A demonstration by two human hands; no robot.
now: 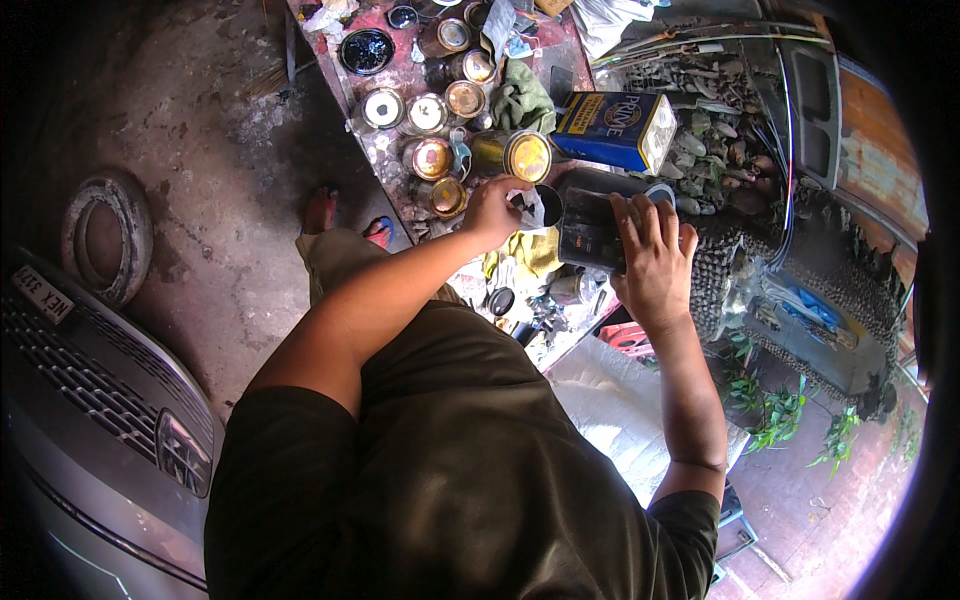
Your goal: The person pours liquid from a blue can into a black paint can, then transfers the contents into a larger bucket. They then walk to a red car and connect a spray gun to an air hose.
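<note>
Grasping black container (pixel 588 234) in right hand (pixel 655 238), pinching whitish piece (pixel 533 214), kind unclear, in left hand (pixel 494 212) just beside it, above paint-spattered table (pixel 382 152) crowded with stained jars (pixel 432 158) and blue rectangular tin (pixel 612 128). Showing tire (pixel 139 238) next to gray car (pixel 110 400) on concrete floor (pixel 220 200) at left.

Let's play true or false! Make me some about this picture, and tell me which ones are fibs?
1. The right hand holds a black container. True.
2. The left hand is empty. False: it grips something whitish.
3. The cloth beside the jars is green. True.
4. The big boxy tin is pink. False: it is mostly blue.
5. A tire is near the car. True.
</note>
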